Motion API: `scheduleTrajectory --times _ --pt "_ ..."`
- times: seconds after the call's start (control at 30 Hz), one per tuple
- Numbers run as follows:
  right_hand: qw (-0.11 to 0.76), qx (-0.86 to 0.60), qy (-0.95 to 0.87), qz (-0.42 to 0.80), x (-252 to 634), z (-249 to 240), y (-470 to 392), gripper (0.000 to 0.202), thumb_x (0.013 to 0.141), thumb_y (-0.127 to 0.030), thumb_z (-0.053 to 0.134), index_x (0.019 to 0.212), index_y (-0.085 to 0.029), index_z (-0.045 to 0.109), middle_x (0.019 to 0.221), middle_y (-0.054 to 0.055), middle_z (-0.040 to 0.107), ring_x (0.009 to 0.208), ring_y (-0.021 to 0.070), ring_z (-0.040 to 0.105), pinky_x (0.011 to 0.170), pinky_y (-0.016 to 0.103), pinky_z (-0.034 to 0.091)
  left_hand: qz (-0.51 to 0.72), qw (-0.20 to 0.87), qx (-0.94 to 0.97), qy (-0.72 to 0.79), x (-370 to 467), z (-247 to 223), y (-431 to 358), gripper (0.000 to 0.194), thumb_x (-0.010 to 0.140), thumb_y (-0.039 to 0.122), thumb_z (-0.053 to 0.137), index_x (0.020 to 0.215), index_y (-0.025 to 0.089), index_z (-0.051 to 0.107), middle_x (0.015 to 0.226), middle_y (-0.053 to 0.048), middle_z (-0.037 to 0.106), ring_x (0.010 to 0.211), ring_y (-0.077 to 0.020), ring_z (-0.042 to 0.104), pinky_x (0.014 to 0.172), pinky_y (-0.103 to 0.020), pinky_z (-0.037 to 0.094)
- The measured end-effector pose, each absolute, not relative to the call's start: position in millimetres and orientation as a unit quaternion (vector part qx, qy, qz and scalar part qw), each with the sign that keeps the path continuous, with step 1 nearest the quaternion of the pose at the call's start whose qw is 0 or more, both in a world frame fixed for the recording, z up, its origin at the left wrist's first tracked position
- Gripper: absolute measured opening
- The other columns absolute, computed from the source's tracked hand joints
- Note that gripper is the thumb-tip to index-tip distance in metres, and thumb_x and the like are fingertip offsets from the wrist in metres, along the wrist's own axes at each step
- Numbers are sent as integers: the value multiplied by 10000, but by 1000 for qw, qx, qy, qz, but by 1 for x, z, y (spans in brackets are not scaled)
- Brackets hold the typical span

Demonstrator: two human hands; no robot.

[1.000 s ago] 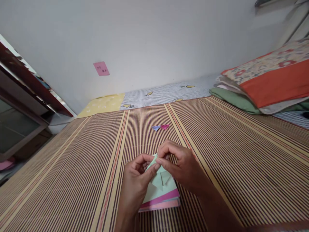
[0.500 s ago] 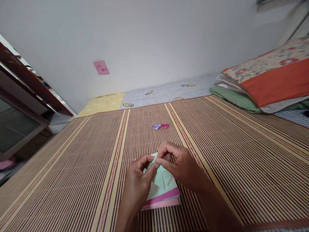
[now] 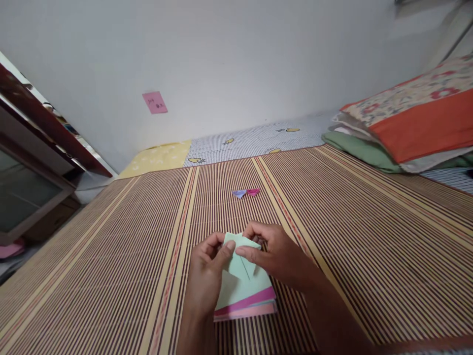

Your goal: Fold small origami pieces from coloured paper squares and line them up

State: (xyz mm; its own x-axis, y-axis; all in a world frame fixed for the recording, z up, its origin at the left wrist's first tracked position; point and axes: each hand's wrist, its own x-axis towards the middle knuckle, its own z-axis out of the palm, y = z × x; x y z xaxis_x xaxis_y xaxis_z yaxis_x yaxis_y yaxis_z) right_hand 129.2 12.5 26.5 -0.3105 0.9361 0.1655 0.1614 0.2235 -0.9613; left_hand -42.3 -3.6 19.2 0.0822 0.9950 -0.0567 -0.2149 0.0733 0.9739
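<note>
My left hand [image 3: 207,264] pinches the green paper [image 3: 235,240] at its left side, and my right hand [image 3: 275,250] grips its right side, thumb on top. A moment ago my thumbs met at a narrow point; now they sit apart, and the green paper spreads wider between them. It is over the stack [image 3: 258,309] on the mat [image 3: 148,246], while two small triangles [image 3: 253,192] lie beyond, as before
</note>
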Motion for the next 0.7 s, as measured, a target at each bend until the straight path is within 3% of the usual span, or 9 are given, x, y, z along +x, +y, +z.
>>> scheduleTrajectory --times 0.33,0.7 --pt "421 -410 -639 497 125 20 15 244 857 -315 704 701 -178 575 617 -47 492 550 102 455 470 215 319 541 617 397 410 -41 19 -3 216 822 335 801 806 154 683 670 -10 690 540 -132 624 544 -226 495" --pt "432 -388 -646 495 141 17 21 311 979 -348 556 730 -174 620 645 -36 506 587 111 460 530 241 352 518 595 436 433 -41 17 -1 201 845 346 768 833 166 678 707 -7 664 590 -131 588 563 -231 478"
